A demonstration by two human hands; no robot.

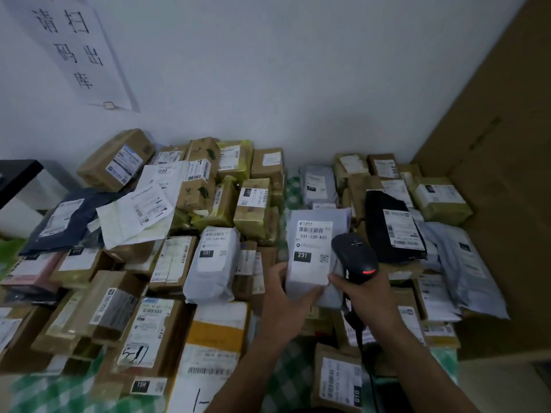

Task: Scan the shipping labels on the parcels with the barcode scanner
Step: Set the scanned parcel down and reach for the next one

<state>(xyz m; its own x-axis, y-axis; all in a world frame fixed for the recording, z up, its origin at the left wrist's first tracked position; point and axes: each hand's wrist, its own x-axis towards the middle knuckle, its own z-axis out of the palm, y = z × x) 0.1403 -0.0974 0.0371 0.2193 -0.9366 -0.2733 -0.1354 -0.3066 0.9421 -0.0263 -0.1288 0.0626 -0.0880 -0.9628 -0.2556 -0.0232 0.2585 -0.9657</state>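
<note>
A grey parcel (338, 225) is gripped at its lower edge by the left hand (283, 296) and held upright above the heaped bench (292, 371), its shipping label (312, 251) turned towards the camera. Just right of the parcel, a black barcode scanner (353, 257) is clasped in the right hand (366, 296), its head overlapping the label's right edge. A white mailer (211, 263) is seen left of the parcel.

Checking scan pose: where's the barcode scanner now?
Head view, right of centre: the black barcode scanner is in the right hand, just right of the grey mailer that the left hand holds.
</note>
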